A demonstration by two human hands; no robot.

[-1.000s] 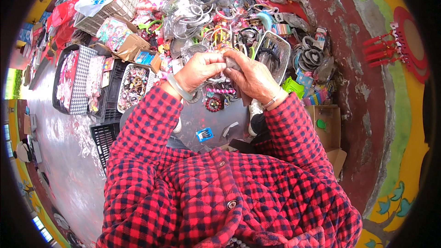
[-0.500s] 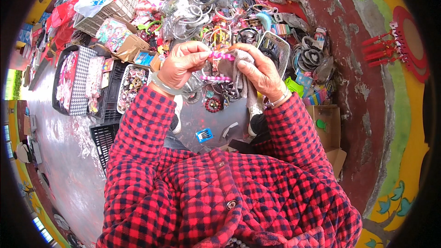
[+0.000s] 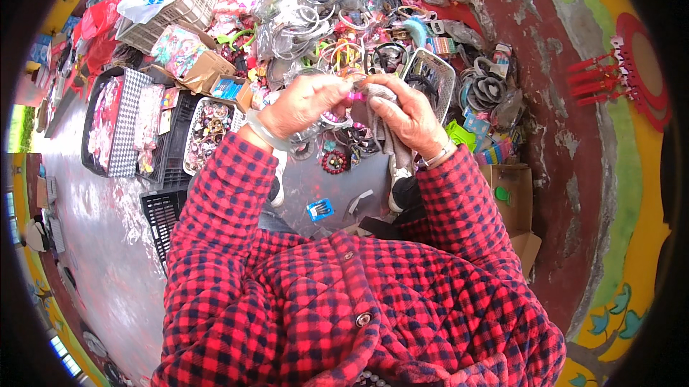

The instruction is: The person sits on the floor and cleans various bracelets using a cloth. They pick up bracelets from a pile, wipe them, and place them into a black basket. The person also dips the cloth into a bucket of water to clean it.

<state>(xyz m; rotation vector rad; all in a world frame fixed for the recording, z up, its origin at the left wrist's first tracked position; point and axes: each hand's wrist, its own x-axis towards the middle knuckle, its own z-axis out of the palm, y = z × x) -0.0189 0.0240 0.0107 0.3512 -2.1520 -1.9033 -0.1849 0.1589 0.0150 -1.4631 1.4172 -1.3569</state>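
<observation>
Both my hands are raised over the heap, close together. The fingers of my left hand are pinched on a bright pink scalloped band, a small loop partly hidden by the fingers. My right hand grips a grey-brown cloth, which hangs down below its fingers. The cloth lies against the pink band, between thumb and fingers. Below them on the floor lies a dark red beaded bracelet.
A large heap of hairbands and bagged trinkets spreads ahead. A white basket stands right, and a basket of small trinkets left. A black crate is near my left arm. A blue card lies between my shoes.
My left hand has moved right, toward my right hand, and its fingers have turned. The pink loop, wider in view before, is now mostly covered. My right hand stays nearly in place.
</observation>
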